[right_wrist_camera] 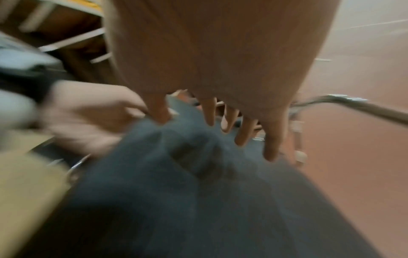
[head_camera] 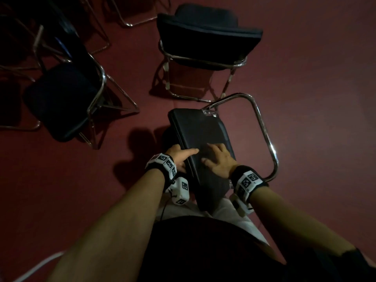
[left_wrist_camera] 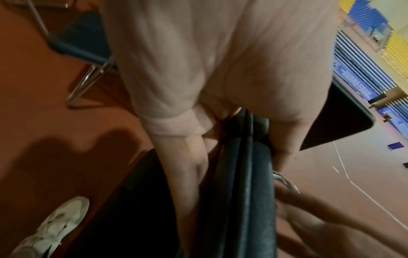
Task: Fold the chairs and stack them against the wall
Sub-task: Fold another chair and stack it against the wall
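1. Two hands on one folded chair (head_camera: 200,143), tipped on the red floor (head_camera: 315,88) right before the legs.
2. Left hand (head_camera: 180,157) clamps the chair's near edge, thumb on top, fingers under; right hand (head_camera: 218,159) lies flat on the dark panel, fingers spread, gripping nothing.
3. Best to press seat and back fully together, then lift by the edge and the chrome frame (head_camera: 266,135), which juts out to the right.
4. Close ahead stands an open chair (head_camera: 207,37); another open chair (head_camera: 61,102) stands to the left, more frames behind it.
5. Likely snag: the jutting frame catching the chair ahead, so swing wide.
6. Cannot see the wall or any stack from the head view.
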`<action>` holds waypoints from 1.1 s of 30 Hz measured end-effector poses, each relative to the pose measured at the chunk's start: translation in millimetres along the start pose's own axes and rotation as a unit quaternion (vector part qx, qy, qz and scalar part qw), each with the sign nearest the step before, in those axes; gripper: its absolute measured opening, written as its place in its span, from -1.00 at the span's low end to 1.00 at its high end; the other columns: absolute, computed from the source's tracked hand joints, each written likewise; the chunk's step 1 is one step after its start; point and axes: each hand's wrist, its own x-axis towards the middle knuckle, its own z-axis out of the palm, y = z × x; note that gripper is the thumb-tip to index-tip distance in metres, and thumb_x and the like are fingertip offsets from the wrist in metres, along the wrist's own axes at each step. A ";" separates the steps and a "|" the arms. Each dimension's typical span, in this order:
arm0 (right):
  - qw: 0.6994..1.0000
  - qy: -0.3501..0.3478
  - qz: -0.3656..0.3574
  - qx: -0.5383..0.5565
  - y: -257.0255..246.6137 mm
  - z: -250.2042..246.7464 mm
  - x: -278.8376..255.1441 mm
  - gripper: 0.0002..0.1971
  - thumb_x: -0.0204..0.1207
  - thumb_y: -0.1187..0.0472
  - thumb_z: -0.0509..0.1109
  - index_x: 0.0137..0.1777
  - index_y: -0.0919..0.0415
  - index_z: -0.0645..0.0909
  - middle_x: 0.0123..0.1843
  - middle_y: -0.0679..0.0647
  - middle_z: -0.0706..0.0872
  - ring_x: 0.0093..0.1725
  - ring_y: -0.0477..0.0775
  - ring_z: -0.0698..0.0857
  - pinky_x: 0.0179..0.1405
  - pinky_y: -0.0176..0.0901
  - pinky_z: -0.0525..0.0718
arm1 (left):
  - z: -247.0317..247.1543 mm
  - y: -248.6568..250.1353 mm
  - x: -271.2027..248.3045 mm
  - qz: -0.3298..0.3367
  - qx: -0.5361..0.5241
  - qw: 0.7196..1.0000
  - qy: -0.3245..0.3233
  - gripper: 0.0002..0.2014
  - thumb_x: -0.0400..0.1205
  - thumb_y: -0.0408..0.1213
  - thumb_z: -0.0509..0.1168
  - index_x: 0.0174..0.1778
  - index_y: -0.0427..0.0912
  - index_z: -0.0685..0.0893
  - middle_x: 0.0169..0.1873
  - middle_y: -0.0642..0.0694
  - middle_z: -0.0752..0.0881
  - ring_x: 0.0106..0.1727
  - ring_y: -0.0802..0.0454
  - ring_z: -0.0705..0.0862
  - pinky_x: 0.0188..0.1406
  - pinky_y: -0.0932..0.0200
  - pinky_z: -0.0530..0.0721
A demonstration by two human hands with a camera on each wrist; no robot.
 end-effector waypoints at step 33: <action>0.947 -0.013 0.309 0.087 218.6 -132.8 95.7 -0.31 0.62 -0.08 0.37 0.58 0.38 0.37 0.47 0.36 0.58 0.36 0.41 0.62 0.25 0.13 0.58 | 98.8 59.0 -19.8 -0.044 -0.008 0.998 0.049 -0.36 0.42 -0.03 0.59 0.41 -0.06 0.58 0.26 -0.12 0.73 0.22 -0.11 0.75 0.02 -0.17 0.83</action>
